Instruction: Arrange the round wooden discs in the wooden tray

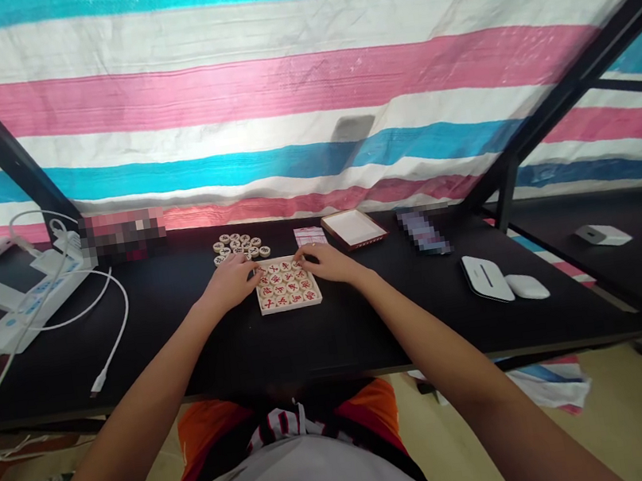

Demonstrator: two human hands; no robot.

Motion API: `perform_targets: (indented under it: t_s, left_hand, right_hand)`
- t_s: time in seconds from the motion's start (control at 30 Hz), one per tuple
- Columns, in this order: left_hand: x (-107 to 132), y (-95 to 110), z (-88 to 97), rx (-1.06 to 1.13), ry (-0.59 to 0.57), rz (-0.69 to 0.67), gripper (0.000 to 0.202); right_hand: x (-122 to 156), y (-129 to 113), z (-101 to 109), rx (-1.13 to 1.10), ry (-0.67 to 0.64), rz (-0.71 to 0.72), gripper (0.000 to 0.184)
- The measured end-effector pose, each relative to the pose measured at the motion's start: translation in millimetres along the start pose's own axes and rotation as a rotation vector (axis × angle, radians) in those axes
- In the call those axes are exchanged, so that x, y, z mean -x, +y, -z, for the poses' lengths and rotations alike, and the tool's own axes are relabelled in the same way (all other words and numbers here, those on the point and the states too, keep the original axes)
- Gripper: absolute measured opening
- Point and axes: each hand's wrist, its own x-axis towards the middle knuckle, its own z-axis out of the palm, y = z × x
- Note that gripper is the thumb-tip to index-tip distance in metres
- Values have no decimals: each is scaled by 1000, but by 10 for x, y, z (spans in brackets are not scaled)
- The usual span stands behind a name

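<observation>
A shallow white box [292,307] filled with Chinese chess pieces [277,289], marked with red characters in rows, lies on the black desk in front of me. My left hand [231,279] is at its far left corner, fingers bent against the edge. Curled over the far right corner, the fingers of my right hand [327,261] touch the rim and partly cover a piece there. Behind my left hand, a group of loose Chinese chess pieces [235,243] with dark characters sits on the desk.
Behind the box lie a printed paper [310,236] and an open box lid [354,229]. A phone [423,231], a white flat device [487,278] and a white case [527,287] are to the right. A power strip [24,315] with cables occupies the left.
</observation>
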Motion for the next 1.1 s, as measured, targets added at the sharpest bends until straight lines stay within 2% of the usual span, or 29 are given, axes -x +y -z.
perform_targets:
  t_s: [0.53,0.8,1.1]
  left_hand:
    - [2,-3,27,77,-39,-3,38]
    - [3,-19,24,82,-46,-1,38]
    - [-1,-21,23,81,-48,2,38]
  right_hand:
    - [0,10,-10,9,2,12,21]
    - [4,-22,4,-7,-19,67,28]
    - [9,9,-18,-5,-10,49,26]
